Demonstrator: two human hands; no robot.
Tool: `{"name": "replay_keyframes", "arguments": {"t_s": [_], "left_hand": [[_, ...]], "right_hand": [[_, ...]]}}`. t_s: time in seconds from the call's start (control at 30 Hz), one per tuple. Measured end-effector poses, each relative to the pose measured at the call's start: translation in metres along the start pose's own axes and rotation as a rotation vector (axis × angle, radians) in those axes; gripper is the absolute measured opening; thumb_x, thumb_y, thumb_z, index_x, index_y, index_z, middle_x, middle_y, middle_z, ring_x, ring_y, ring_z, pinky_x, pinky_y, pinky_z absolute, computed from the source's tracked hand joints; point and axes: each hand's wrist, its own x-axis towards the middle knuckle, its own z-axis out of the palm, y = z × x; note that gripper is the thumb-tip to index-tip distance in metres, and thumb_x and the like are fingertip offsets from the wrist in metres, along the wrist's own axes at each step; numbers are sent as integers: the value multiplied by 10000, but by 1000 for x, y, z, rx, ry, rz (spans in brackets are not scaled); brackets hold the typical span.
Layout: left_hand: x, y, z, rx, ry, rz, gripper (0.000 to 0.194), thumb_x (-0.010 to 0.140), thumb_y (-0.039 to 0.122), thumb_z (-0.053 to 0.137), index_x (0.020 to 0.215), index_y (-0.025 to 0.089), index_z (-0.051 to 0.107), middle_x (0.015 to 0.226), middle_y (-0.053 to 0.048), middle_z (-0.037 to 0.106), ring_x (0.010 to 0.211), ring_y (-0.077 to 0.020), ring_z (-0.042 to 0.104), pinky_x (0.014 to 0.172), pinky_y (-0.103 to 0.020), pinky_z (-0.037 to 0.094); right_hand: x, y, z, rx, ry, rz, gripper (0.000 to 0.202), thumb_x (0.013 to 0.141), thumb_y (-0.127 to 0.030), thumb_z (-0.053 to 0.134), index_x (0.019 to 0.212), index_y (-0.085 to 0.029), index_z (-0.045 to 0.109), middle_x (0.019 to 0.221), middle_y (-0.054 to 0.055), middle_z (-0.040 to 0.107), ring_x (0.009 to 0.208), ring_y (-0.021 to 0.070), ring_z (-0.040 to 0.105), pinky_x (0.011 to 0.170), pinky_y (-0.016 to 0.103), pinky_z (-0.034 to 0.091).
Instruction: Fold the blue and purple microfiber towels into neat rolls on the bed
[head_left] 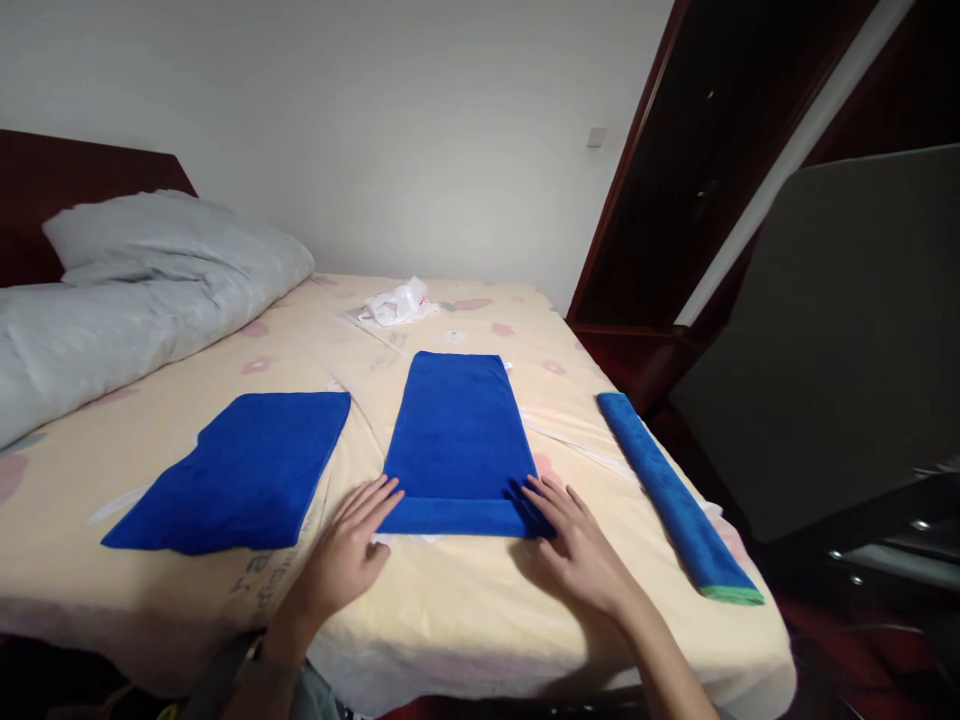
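Note:
A blue cloth (461, 430) lies flat on the bed in the middle, its near edge folded over into a narrow band. My left hand (352, 545) rests at the band's left end, fingers stretched out over the corner. At the right end, my right hand (574, 540) has its fingers spread, fingertips on the cloth's edge. Neither hand grips anything. To the left is another blue cloth (247, 470), flat with an uneven left side. On the right lies a long, narrow folded blue cloth (667, 490) with a green near end.
The bed (450, 620) has a cream patterned sheet. A grey quilt (150, 290) is heaped at the left. A crumpled white plastic bag (401, 302) lies toward the far edge. Behind is a white wall; a dark panel (847, 330) stands at the right.

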Motion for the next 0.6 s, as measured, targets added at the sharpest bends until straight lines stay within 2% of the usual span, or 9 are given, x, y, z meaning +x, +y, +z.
{"name": "replay_keyframes", "arguments": {"t_s": [0.07, 0.13, 0.23, 0.37, 0.5, 0.6], "left_hand": [[5, 27, 6, 80, -36, 76, 691, 888, 164, 461, 1555, 220, 292, 1606, -45, 322, 1477, -255, 306, 1217, -470, 286], [11, 50, 18, 132, -66, 129, 688, 943, 266, 450, 1579, 180, 205, 1629, -65, 251, 1491, -257, 270, 1222, -459, 272], [15, 66, 37, 169, -87, 143, 711, 946, 285, 435, 1584, 139, 158, 1635, -85, 225, 1498, -243, 248, 1238, -438, 231], [11, 58, 47, 163, -125, 106, 711, 969, 321, 430, 1591, 163, 122, 1634, -73, 234, 1498, -228, 251, 1227, -419, 251], [1, 41, 41, 122, -118, 58, 728, 995, 509, 411, 1592, 208, 122, 1620, -70, 277, 1476, -243, 308, 1192, -434, 323], [-10, 26, 37, 109, -105, 5, 743, 989, 551, 411, 1591, 227, 122, 1611, -72, 296, 1462, -255, 336, 1181, -453, 347]], "right_hand": [[3, -27, 13, -69, 44, -53, 627, 955, -295, 465, 1554, -192, 310, 1598, 82, 319, 1487, 281, 265, 1208, 540, 250], [9, -55, 32, -108, 57, -143, 659, 992, -353, 440, 1578, -155, 215, 1613, 95, 264, 1501, 272, 224, 1223, 518, 235], [18, -82, 59, -101, 33, -215, 680, 1005, -400, 428, 1581, -139, 178, 1619, 94, 236, 1507, 259, 201, 1229, 493, 240], [21, -83, 70, -80, -13, -184, 681, 1013, -466, 413, 1566, -117, 227, 1605, 110, 262, 1500, 260, 226, 1220, 489, 266], [14, -64, 59, -101, -69, -154, 683, 1023, -514, 362, 1559, -107, 247, 1604, 115, 238, 1495, 264, 240, 1219, 496, 266], [5, -43, 49, -124, -106, -70, 694, 1021, -529, 348, 1565, -115, 231, 1606, 109, 226, 1493, 268, 239, 1215, 505, 275]]}}
